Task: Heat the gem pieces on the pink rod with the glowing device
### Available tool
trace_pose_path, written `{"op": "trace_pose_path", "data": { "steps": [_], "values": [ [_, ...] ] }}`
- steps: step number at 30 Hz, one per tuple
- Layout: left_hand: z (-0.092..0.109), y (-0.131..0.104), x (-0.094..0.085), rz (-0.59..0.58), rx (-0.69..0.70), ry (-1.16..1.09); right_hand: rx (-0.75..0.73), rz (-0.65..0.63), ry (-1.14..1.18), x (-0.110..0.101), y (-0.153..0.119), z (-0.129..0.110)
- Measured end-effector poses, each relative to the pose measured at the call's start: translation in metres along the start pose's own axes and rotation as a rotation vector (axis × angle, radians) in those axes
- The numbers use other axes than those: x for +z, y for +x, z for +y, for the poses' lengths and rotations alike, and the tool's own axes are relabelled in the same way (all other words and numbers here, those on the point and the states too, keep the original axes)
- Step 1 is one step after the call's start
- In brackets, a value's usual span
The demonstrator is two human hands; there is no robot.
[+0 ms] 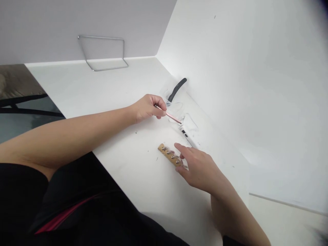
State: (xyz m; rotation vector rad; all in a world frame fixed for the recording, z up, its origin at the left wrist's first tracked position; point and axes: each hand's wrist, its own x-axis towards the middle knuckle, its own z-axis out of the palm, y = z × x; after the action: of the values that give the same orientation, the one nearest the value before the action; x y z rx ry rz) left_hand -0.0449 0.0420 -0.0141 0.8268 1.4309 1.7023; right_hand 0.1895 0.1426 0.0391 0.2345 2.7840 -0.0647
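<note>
Left hand pinching a slim pink pen-like tool, right hand resting at a studded wooden bar.
The left hand (150, 108) is closing thumb and fingers on the pink pen-like tool (173, 117), whose dark tip is pointing right, just beside the far end of a white device with black buttons (188, 136). Nearer, the right hand (200, 167) is curving half open about the right end of the wooden bar with shiny metal balls (168, 157); how firmly it is gripping cannot be told. The bar is lying on the white desk (123, 150). Beyond the left hand a black curved handle (177, 89) is lying; a metal wire frame (111, 68) is standing far left.
</note>
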Motion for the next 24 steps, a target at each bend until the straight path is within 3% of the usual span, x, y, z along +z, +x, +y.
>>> {"op": "trace_pose_path", "data": {
  "steps": [8, 15, 24],
  "values": [
    [0.001, 0.000, 0.001, 0.008, 0.002, -0.007, 0.026, 0.039, -0.015, 0.015, 0.003, -0.001],
    [0.002, -0.001, 0.000, 0.010, 0.003, -0.004, 0.069, 0.016, 0.073, 0.014, 0.005, 0.004],
    [0.002, 0.000, 0.001, 0.007, -0.001, 0.022, 0.096, 0.033, 0.002, 0.017, 0.006, 0.004]
  ]
}}
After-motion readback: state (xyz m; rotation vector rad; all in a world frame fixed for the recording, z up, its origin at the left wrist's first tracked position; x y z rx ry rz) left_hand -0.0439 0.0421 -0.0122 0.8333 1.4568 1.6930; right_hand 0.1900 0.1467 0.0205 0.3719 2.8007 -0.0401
